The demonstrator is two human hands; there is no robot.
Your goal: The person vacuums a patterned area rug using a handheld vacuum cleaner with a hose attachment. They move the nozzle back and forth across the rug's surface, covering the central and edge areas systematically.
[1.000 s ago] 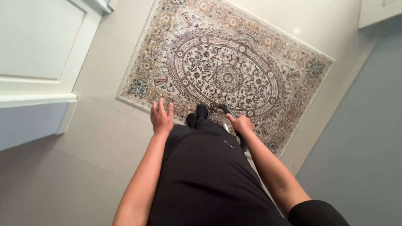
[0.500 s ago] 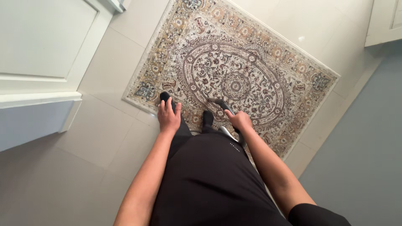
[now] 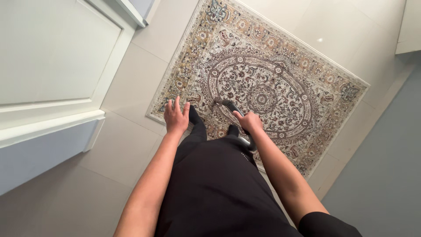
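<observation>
I look straight down at my own body in black clothes and black socks. My right hand [image 3: 249,121] is closed around a dark curved handle [image 3: 229,105] with a silvery tube below it, held over a patterned rug [image 3: 280,74]. My left hand [image 3: 176,116] hangs free beside my left leg, fingers spread, holding nothing. My left foot [image 3: 194,115] rests on the rug's near edge, and my right foot [image 3: 233,130] is just behind it. The lower part of the handled tool is hidden by my legs.
The rug lies on pale floor tiles [image 3: 131,96]. A white panelled door [image 3: 48,57] and its frame stand at the left. A blue-grey wall [image 3: 386,175] runs along the right, with white woodwork [image 3: 410,30] at the top right.
I have stepped forward onto the rug's near edge. My left foot moved ahead, then the right followed. Both hands kept their pose, the right still on the handle.
</observation>
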